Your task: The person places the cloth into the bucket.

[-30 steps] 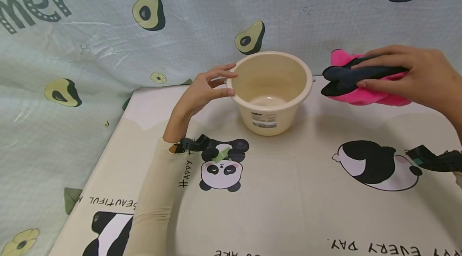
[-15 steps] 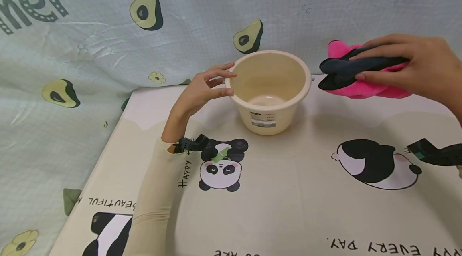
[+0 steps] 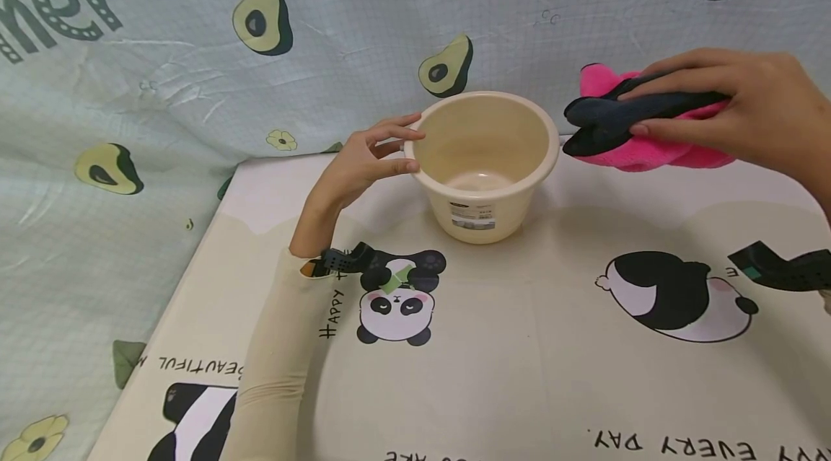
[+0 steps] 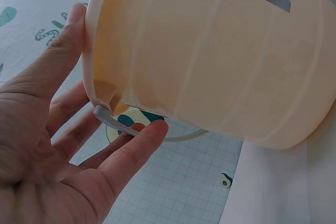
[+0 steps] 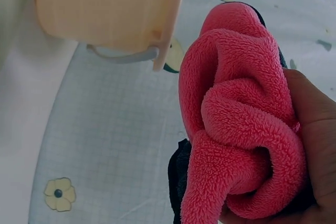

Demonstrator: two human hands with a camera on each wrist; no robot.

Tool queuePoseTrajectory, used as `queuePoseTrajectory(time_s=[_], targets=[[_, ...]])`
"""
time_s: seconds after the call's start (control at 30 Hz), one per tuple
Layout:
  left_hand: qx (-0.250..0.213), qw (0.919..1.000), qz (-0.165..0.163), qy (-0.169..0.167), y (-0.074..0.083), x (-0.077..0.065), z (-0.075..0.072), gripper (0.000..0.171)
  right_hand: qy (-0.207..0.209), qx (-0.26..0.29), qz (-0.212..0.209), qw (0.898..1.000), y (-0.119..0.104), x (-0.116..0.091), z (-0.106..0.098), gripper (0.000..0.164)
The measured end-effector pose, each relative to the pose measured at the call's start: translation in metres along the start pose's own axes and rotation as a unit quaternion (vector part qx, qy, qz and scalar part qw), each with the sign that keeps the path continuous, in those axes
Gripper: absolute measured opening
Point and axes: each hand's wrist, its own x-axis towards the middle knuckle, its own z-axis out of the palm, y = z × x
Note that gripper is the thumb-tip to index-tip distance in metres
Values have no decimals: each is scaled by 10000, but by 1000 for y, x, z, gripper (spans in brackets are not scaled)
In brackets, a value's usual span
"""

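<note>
Along the left rim of a cream bucket (image 3: 483, 194), the left hand (image 3: 357, 164) holds on with thumb and fingers; the right hand (image 3: 749, 100) grips a pink-and-black cloth (image 3: 617, 116), slightly higher and nearer than a second ago, so it hangs just beside the bucket, above the surface (image 3: 493, 345).

Held at the rim by your left hand (image 3: 358, 165), a round, cream plastic bucket (image 3: 509, 205) stands upright, label facing you. Your right hand (image 3: 740, 97) grips a bunched, fluffy pink, dark-backed cloth (image 5: 247, 114), raised near the bucket.
</note>
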Motion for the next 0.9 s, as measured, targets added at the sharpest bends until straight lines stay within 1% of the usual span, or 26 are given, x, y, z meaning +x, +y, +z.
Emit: queuePoseTrajectory(time_s=[0.3,0.5,0.63,0.9], targets=[[-58,10000,9,14,0,0,0,44,2,-9,-179,9998,-10,10,-3,38],[-121,9999,-9,18,1,0,0,43,-193,-85,-262,9994,-16,17,-3,36],[-71,10000,4,30,0,0,0,43,-193,-74,-350,9992,-22,20,-3,38],[26,10000,-29,23,-1,1,0,42,-326,-14,-350,9989,-29,26,-2,40]])
